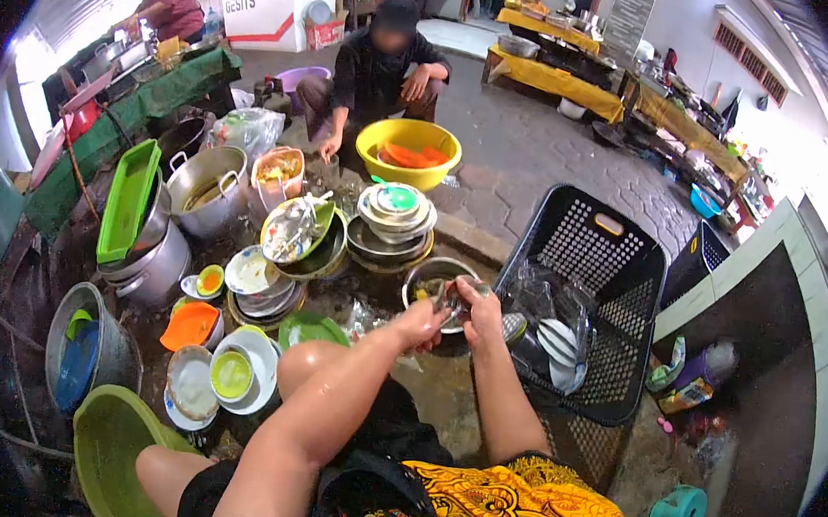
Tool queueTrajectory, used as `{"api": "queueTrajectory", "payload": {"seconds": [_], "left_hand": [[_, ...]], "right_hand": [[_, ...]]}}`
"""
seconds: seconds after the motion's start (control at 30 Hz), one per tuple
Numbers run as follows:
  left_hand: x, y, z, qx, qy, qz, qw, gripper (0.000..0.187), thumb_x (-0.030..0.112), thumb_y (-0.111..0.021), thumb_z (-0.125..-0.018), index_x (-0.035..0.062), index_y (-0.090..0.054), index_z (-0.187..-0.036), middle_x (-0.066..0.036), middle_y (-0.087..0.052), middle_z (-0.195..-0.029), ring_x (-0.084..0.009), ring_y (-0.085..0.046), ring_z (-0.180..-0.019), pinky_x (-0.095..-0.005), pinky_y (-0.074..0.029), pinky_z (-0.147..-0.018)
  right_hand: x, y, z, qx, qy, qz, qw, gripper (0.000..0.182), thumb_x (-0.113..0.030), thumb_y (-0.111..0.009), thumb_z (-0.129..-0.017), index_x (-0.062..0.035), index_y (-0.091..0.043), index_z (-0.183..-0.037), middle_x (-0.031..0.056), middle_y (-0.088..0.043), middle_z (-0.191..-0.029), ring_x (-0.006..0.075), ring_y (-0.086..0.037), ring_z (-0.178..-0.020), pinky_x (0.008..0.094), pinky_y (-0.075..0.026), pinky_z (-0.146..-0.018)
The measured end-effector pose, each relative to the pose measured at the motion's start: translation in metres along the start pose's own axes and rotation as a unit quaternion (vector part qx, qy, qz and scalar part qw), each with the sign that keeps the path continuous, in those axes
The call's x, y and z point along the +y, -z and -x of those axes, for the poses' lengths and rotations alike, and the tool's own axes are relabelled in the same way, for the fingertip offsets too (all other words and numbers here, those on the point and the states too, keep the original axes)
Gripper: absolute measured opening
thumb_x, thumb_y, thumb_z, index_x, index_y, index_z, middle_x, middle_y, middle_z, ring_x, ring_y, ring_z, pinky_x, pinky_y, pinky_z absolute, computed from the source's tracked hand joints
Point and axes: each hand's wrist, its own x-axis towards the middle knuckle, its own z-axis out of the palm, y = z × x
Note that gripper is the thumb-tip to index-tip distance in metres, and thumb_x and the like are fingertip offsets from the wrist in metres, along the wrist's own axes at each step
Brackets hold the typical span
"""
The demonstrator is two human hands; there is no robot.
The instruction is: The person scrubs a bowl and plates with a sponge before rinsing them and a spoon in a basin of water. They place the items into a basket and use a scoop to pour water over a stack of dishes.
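Both arms reach forward, and the hands meet at the near rim of a round metal bowl [410, 285]. My left hand [421, 323] is closed, its fingers pressed around something small and dark that I cannot make out. Closed beside it, my right hand [481, 314] touches the same spot, and what it grips is hidden by the fingers. Something yellowish shows inside the bowl. Just left of the hands lies crumpled clear plastic [363, 319]. Right of them, a black perforated crate [588, 209] holds white spoon-like utensils [559, 344] and clear plastic.
Stacked dirty plates [396, 220], a green tray [129, 202], large metal pots [207, 189] and a green tub [102, 448] crowd the left. Ahead, a person [383, 62] squats behind a yellow basin [406, 169]. A teal stool-like item [678, 515] sits at lower right.
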Motion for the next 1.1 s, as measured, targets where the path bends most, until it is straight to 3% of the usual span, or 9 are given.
{"api": "queueTrajectory", "payload": {"seconds": [0.1, 0.43, 0.57, 0.77, 0.83, 0.9, 0.97, 1.03, 1.1], "left_hand": [[-0.019, -0.013, -0.015, 0.155, -0.127, -0.227, 0.953, 0.035, 0.033, -0.041, -0.089, 0.0007, -0.051, -0.099, -0.024, -0.059, -0.084, -0.038, -0.057, -0.081, -0.0447, -0.043, -0.072], [0.0, -0.003, 0.004, 0.253, -0.049, -0.383, 0.887, 0.038, 0.04, -0.046, -0.084, 0.0036, -0.053, -0.093, -0.019, -0.062, -0.086, -0.0334, -0.061, -0.078, -0.0428, -0.047, -0.065], [-0.015, -0.02, -0.003, 0.222, -0.046, -0.028, 0.973, 0.041, 0.037, -0.031, -0.09, 0.0042, -0.055, -0.093, -0.02, -0.061, -0.089, -0.0358, -0.06, -0.081, -0.0426, -0.046, -0.07], [0.007, -0.03, 0.009, 0.166, -0.14, -0.259, 0.941, 0.046, 0.028, -0.063, -0.071, 0.0021, -0.044, -0.104, -0.016, -0.061, -0.078, -0.0342, -0.06, -0.075, -0.0436, -0.047, -0.06], [0.001, -0.037, -0.001, 0.147, -0.167, -0.213, 0.951, 0.038, 0.02, -0.061, -0.07, 0.0038, -0.05, -0.103, -0.017, -0.061, -0.08, -0.0338, -0.06, -0.075, -0.0429, -0.047, -0.063], [0.01, -0.025, 0.014, 0.054, -0.161, -0.321, 0.932, 0.024, 0.014, -0.058, -0.069, 0.0051, -0.06, -0.092, -0.016, -0.062, -0.08, -0.0323, -0.061, -0.076, -0.0414, -0.047, -0.062], [-0.006, -0.027, 0.002, 0.108, -0.177, -0.308, 0.929, 0.014, 0.012, -0.058, -0.067, 0.0039, -0.063, -0.077, -0.016, -0.063, -0.08, -0.0311, -0.062, -0.076, -0.0404, -0.048, -0.061], [-0.008, -0.017, 0.0, 0.11, -0.144, -0.364, 0.914, 0.015, 0.012, -0.059, -0.065, 0.0039, -0.065, -0.076, -0.016, -0.064, -0.078, -0.0306, -0.063, -0.076, -0.0401, -0.049, -0.06], [-0.008, -0.002, 0.001, 0.17, -0.134, -0.4, 0.891, 0.013, 0.011, -0.061, -0.064, 0.0043, -0.066, -0.073, -0.016, -0.064, -0.077, -0.0308, -0.063, -0.072, -0.0392, -0.05, -0.056]], "right_hand": [[-0.005, -0.009, 0.011, 0.04, -0.015, -0.036, 0.998, 0.012, -0.016, -0.06, -0.082, -0.0048, -0.058, -0.084, 0.0084, -0.062, -0.076, 0.0207, -0.06, -0.071, 0.0321, -0.049, -0.068], [-0.003, -0.038, 0.06, -0.051, 0.008, -0.162, 0.985, 0.029, -0.012, -0.063, -0.079, -0.008, -0.047, -0.102, 0.0036, -0.056, -0.083, 0.0155, -0.057, -0.075, 0.0285, -0.048, -0.065], [0.011, -0.019, 0.044, 0.015, 0.062, -0.039, 0.997, 0.029, 0.0, -0.062, -0.074, -0.0041, -0.046, -0.098, 0.005, -0.055, -0.087, 0.0152, -0.055, -0.079, 0.0269, -0.047, -0.064], [-0.013, 0.001, 0.032, 0.096, 0.152, 0.077, 0.981, 0.013, -0.012, -0.062, -0.076, -0.0016, -0.059, -0.083, 0.0063, -0.058, -0.077, 0.0207, -0.058, -0.069, 0.0338, -0.048, -0.063], [-0.029, 0.03, 0.018, 0.04, 0.353, 0.41, 0.84, 0.011, -0.012, -0.059, -0.077, -0.0025, -0.059, -0.083, 0.0088, -0.061, -0.078, 0.0237, -0.059, -0.071, 0.0356, -0.048, -0.064], [-0.066, 0.04, 0.027, 0.083, 0.487, 0.703, 0.512, 0.011, -0.006, -0.053, -0.078, -0.002, -0.059, -0.087, 0.0089, -0.063, -0.082, 0.0216, -0.06, -0.074, 0.033, -0.049, -0.067], [-0.099, 0.086, -0.002, 0.058, 0.511, 0.644, 0.567, 0.018, -0.022, -0.059, -0.078, -0.0038, -0.058, -0.075, 0.0122, -0.062, -0.079, 0.0312, -0.059, -0.07, 0.042, -0.046, -0.061], [-0.141, 0.12, -0.012, 0.13, 0.474, 0.743, 0.454, 0.016, -0.017, -0.056, -0.078, -0.0016, -0.059, -0.081, 0.0115, -0.062, -0.078, 0.0286, -0.06, -0.066, 0.039, -0.047, -0.057], [-0.159, 0.187, -0.063, 0.091, 0.409, 0.514, 0.748, 0.018, -0.014, -0.052, -0.078, -0.0002, -0.059, -0.087, 0.0115, -0.061, -0.081, 0.0236, -0.059, -0.066, 0.035, -0.047, -0.057]]}}
